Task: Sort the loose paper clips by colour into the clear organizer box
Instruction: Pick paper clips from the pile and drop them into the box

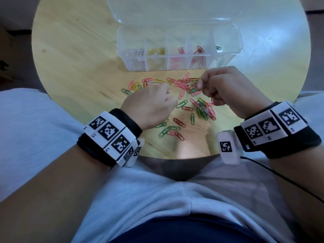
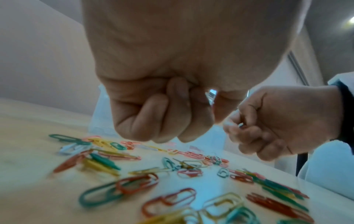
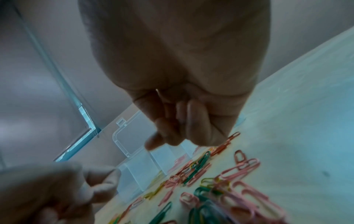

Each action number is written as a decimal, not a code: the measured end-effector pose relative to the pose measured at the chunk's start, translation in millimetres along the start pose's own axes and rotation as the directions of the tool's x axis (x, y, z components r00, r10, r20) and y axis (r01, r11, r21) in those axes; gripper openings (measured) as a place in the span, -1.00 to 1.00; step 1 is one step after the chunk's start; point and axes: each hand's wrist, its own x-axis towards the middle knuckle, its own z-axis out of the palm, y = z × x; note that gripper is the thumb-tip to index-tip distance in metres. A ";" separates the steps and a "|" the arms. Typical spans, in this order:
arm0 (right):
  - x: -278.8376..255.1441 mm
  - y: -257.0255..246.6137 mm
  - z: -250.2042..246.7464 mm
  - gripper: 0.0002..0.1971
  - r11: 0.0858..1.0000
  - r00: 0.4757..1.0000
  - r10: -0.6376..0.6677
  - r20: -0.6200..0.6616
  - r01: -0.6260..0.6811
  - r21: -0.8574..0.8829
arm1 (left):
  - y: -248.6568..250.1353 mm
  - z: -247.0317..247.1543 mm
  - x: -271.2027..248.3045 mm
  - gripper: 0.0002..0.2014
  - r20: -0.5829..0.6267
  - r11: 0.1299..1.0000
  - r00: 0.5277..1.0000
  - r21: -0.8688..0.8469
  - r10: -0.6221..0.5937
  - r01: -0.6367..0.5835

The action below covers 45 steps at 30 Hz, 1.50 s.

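The clear organizer box [image 1: 239,39] stands open at the far middle of the round wooden table [image 1: 75,50]. Its compartments hold, left to right, white, yellow, pink, red and green clips. Loose paper clips [image 1: 203,109] in mixed colours lie scattered in front of it. My right hand [image 1: 200,85] hovers over the pile, thumb and forefinger pinching a thin paper clip, and a clip end [image 2: 240,125] shows between its fingers. My left hand [image 1: 166,90] hangs just left of it, curled into a fist above the clips. No clip shows in it.
The box's clear lid [image 1: 157,9] lies folded back behind the box. The table's near edge runs just behind both wrists, against my lap. Bare wood lies to the left of the box and to its right.
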 end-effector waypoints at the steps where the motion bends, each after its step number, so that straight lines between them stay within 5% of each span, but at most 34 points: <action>1: -0.8 -0.1 -0.1 -0.70 0.999 1.000 0.009 0.023 -0.008 -0.034 | 0.1 -2.5 0.6 -0.81 0.000 0.998 1.000 -0.055 0.000 0.000; 5: 0.4 4.5 3.4 -0.73 0.967 1.000 0.025 -0.008 -0.026 -0.255 | -0.9 -7.9 2.4 -0.84 0.019 0.990 1.000 -0.143 -0.003 0.006; 10: 2.6 10.7 4.0 -0.86 0.809 0.999 -0.032 -0.030 0.008 -0.588 | -4.0 -10.0 -0.2 -0.95 0.062 0.980 0.998 -0.198 0.016 -0.003; 23: 2.1 7.8 22.3 -0.78 0.695 0.999 -0.043 -0.021 0.015 -0.719 | -5.5 -7.3 -0.2 -0.72 0.052 0.979 0.998 -0.203 0.037 -0.026; 26: 0.6 6.8 17.9 -0.73 0.809 0.999 -0.021 0.025 0.031 -0.586 | -6.0 -9.3 -0.3 -0.73 0.005 0.978 1.000 -0.205 0.030 -0.029; 29: -0.3 1.0 6.6 -0.76 0.993 0.995 0.080 0.061 -0.074 -0.095 | -6.3 -13.7 -1.6 -0.78 -0.010 0.963 0.999 -0.268 0.032 -0.033; 32: 0.0 -5.3 -3.0 -0.82 0.933 0.976 0.078 0.203 -0.143 0.331 | -5.0 -17.0 -2.7 -0.80 -0.005 0.949 0.999 -0.313 0.044 -0.043; 36: 3.4 -15.4 -7.8 -0.79 0.870 0.954 0.052 0.294 -0.188 0.456 | -2.2 -26.6 4.1 -0.57 -0.023 0.960 0.997 -0.271 0.070 -0.073; 40: 13.7 -34.1 -8.8 -0.77 0.826 0.995 0.016 0.099 -0.069 0.559 | 5.2 -40.3 10.6 -0.54 -0.020 0.974 0.997 -0.214 0.068 -0.071; 45: 35.2 -73.9 -9.7 -0.77 0.871 0.993 -0.047 -0.105 0.092 0.482 | 19.5 -61.3 15.7 -0.53 -0.063 0.989 0.997 -0.131 0.053 -0.061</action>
